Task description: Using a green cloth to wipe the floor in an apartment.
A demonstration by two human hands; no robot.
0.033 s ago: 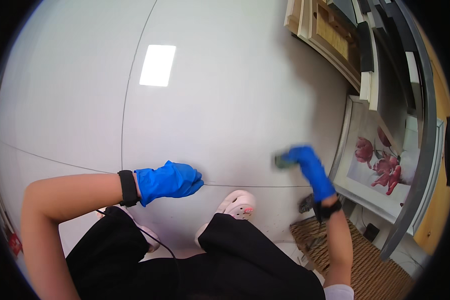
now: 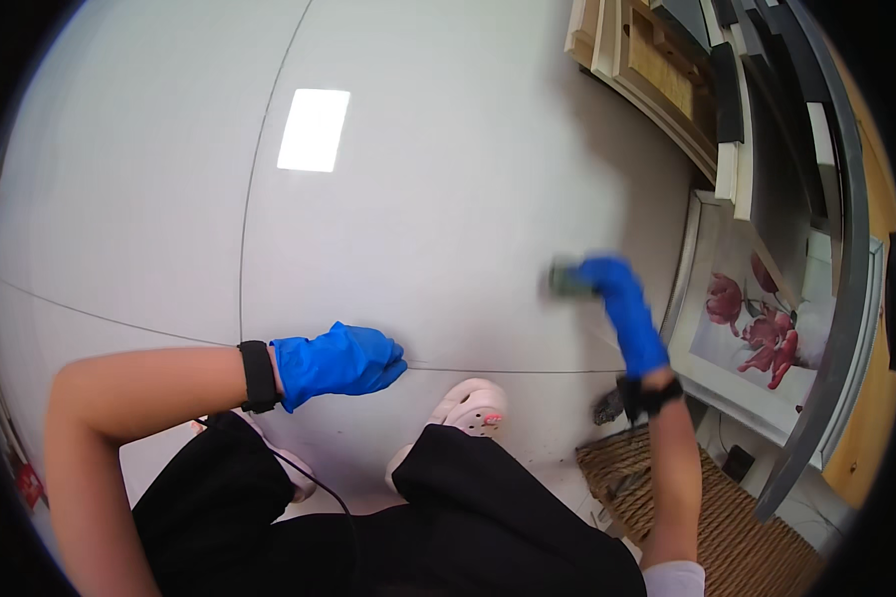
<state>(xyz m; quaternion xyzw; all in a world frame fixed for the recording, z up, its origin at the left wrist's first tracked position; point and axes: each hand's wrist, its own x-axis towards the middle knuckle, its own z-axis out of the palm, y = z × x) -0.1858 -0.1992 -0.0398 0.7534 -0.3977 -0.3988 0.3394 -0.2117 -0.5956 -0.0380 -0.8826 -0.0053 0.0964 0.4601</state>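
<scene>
Head view, sole entry: we list one small greenish pad point(image 2: 570, 280), blurred at its edges, over the pale tiled floor point(image 2: 418, 229); whether its whole face lies flat on the tile we cannot tell. Holder: the right hand point(image 2: 617, 294), blue-gloved, its fingers closed on the pad. Position: the pad sits at the fingertips, on the person's left side of that hand; its long axis we cannot make out through the blur. Nearer hand: the right, in contact; the left hand point(image 2: 343, 360), likewise blue-gloved, lies well apart, farther left and closer to the person's body. Its fingers are gathered together, pointing rightward beside a floor joint point(image 2: 518, 371); whether they hold anything underneath we cannot tell. Surroundings: to the right of the right hand, a framed flower picture point(image 2: 712, 333), with wooden frames point(image 2: 657, 80) stacked beyond it; below the right wrist, a brown woven piece point(image 2: 737, 507); between the two forearms, one pale clog point(image 2: 478, 403).
</scene>
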